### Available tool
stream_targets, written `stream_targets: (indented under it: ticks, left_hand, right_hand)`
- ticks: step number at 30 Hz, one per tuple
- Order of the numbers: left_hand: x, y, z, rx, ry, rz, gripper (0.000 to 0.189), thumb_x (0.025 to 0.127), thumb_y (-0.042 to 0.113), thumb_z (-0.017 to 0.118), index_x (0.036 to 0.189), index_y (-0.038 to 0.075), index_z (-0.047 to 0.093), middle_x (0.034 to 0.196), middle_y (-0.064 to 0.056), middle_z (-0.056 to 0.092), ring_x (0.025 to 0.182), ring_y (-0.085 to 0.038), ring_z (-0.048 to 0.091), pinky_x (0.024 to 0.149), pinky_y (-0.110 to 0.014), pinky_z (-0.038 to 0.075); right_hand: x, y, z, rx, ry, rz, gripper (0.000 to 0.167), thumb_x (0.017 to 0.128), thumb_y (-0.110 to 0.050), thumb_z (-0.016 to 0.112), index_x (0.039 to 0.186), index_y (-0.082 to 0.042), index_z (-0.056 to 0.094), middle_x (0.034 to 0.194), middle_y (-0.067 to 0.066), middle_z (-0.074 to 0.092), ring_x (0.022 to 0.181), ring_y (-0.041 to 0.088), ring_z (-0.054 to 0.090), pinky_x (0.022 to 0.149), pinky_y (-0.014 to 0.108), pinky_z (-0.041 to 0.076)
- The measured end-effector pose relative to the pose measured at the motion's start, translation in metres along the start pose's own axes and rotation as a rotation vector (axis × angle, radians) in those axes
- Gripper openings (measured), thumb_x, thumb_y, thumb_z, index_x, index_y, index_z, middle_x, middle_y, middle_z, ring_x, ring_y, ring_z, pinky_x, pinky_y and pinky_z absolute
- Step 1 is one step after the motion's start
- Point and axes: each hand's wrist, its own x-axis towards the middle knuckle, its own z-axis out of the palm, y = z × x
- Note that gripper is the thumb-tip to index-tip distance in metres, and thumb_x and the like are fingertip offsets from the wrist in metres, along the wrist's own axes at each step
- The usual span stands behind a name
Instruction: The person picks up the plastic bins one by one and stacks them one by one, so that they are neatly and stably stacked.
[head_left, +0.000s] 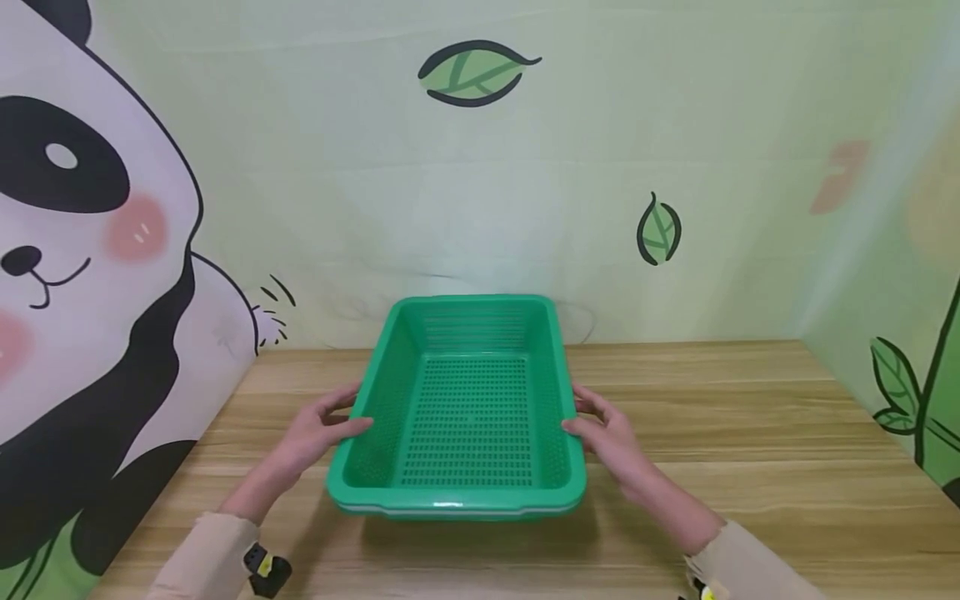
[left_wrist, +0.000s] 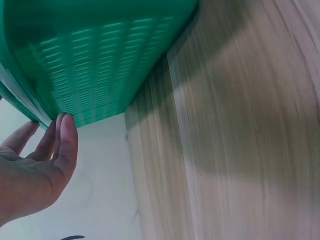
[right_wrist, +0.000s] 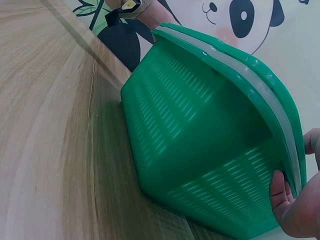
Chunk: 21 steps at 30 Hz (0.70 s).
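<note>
A green rectangular plastic basket (head_left: 468,504) with slotted walls and a perforated bottom stands over the middle of the table, its inside bare. In the right wrist view, a pale rim lies between two green rims of the basket (right_wrist: 200,100), as if several are nested. My left hand (head_left: 311,433) grips the left rim, thumb on top and fingers underneath. Opposite it, my right hand (head_left: 615,442) holds the right rim the same way. A shadow lies below the near end, which looks raised; whether the far end touches the table cannot be told.
The wood-grain table (head_left: 712,425) extends on both sides of the basket. Behind it hangs a pale green backdrop (head_left: 337,167) with leaves and a large panda (head_left: 142,333) on the left. A wrist camera (head_left: 267,571) sits at the left sleeve.
</note>
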Motion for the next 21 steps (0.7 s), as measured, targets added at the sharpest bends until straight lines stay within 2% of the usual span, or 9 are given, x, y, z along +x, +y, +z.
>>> stream_targets:
  ticks: [8, 21]
  left_hand:
    - [0.0, 0.004, 0.011, -0.003, 0.002, 0.019, 0.064, 0.086, 0.025, 0.062, 0.14, 0.008, 0.033, 0.134, -0.022, 0.039, 0.114, -0.039, 0.047, 0.086, -0.041, 0.048]
    - [0.0, 0.012, 0.026, -0.068, -0.008, 0.034, 0.063, 0.086, 0.023, 0.063, 0.14, 0.008, 0.034, 0.133, -0.021, 0.04, 0.109, -0.035, 0.051, 0.082, -0.037, 0.05]
  right_hand:
    - [-0.002, 0.001, -0.011, -0.028, 0.01, -0.006, 0.059, 0.083, -0.006, 0.054, 0.138, -0.004, 0.034, 0.124, 0.018, 0.041, 0.087, 0.011, 0.054, 0.074, 0.025, 0.049]
    - [-0.007, 0.0, -0.027, -0.057, 0.008, -0.001, 0.059, 0.084, -0.007, 0.053, 0.139, -0.005, 0.032, 0.126, 0.017, 0.038, 0.09, 0.011, 0.053, 0.076, 0.024, 0.049]
